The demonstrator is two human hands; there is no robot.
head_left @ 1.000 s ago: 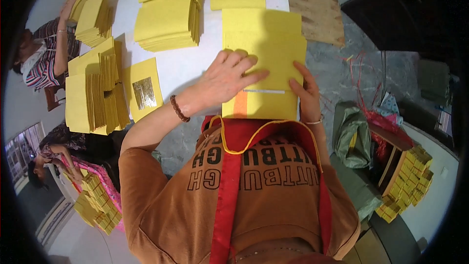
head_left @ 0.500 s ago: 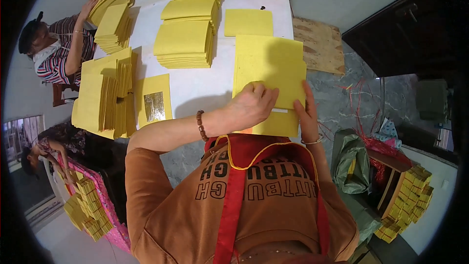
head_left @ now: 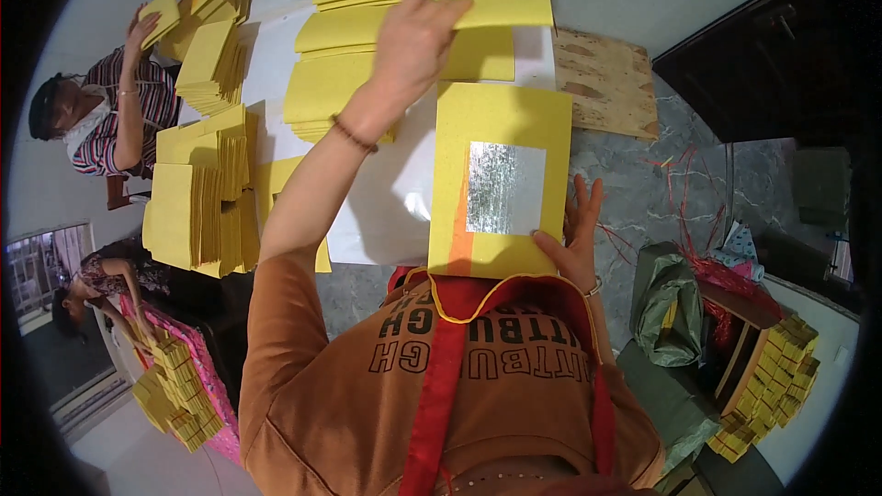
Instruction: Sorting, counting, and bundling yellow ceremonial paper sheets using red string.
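At the near edge of the white desk (head_left: 358, 241), right in front of me, lies a yellow patched sheet (head_left: 501, 115) with a silver square (head_left: 505, 188) facing up. My right hand (head_left: 577, 228) is beside its right edge, fingers spread and gripping nothing, the thumb against the lower corner area. Farther out, my left hand (head_left: 418, 46) pinches the left end of a yellow folder (head_left: 510, 2), which stretches rightward over another flat yellow piece (head_left: 482, 57), beside a yellow stack (head_left: 331, 83).
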